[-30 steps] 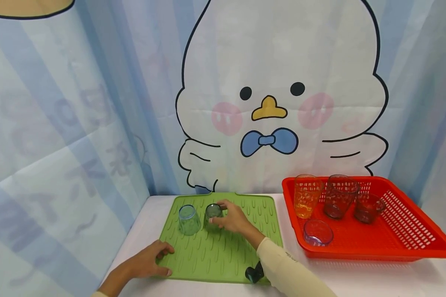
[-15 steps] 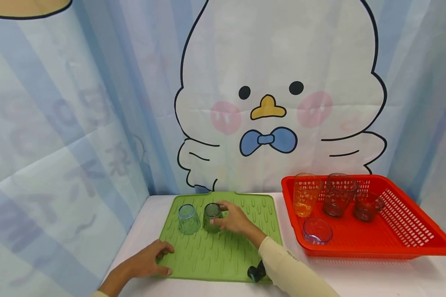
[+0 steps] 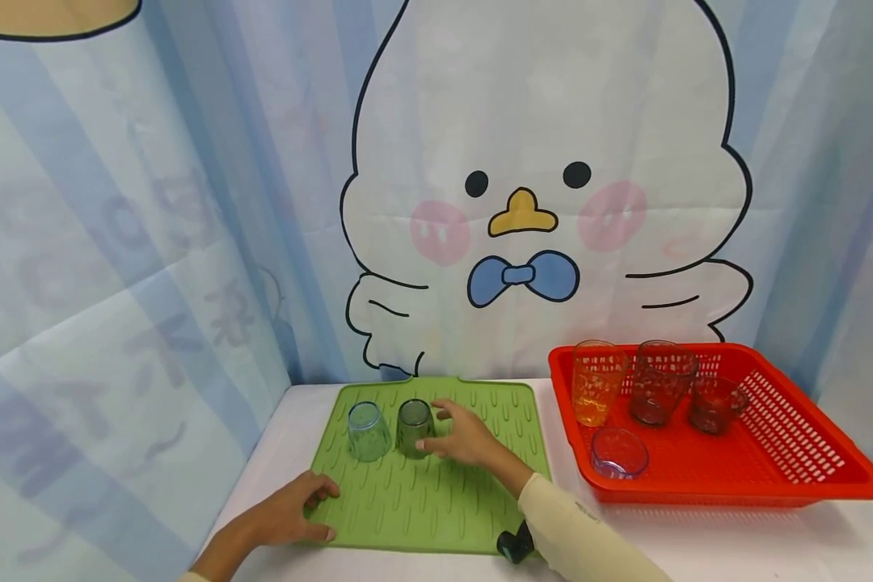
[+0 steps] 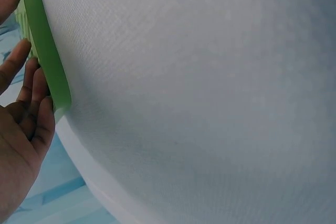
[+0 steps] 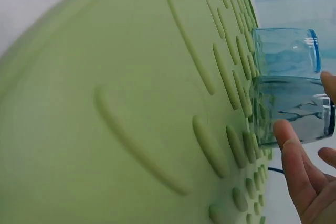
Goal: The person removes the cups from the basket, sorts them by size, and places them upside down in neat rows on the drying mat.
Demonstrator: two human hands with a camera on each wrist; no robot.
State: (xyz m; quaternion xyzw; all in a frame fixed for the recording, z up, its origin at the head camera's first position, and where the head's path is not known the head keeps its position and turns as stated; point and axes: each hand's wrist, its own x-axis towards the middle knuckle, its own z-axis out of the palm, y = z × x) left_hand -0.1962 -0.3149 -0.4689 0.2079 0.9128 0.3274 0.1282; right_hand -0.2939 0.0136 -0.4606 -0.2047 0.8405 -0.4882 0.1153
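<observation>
Your right hand (image 3: 469, 436), loosely spread, grips nothing beside the grey glass (image 3: 411, 430), probably inverted to drain; your left hand (image 3: 288, 512), relaxed, likely steadies the mat (image 3: 422, 512).

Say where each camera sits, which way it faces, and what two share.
Worn on head: faces forward and down at the green mat, blue glass, grey glass and red basket; left hand, right hand and right sleeve show.
Worn on left wrist: faces the white tabletop and the mat's edge; left hand partly shows.
Worn on right wrist: faces across the mat toward those two glasses; right hand partly shows.
Head and right wrist share those glasses.
</observation>
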